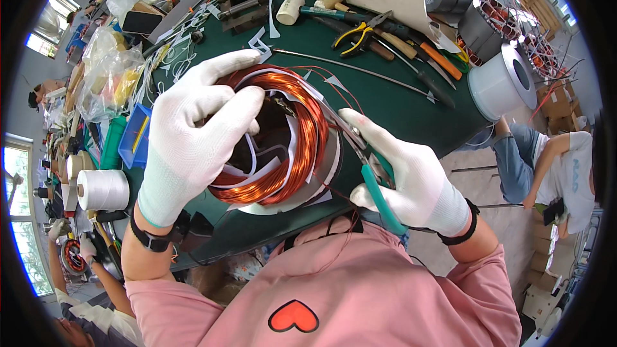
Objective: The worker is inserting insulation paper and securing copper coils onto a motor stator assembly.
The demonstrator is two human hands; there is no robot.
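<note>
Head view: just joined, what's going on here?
A person in white gloves is working on a copper-wire coil at a green table. The left hand grips the coil's upper-left rim. The right hand holds teal-handled scissors, blades up against the coil's right side; whether they are cutting anything is unclear. Yellow-and-black pliers and other tools lie beyond the coil.
</note>
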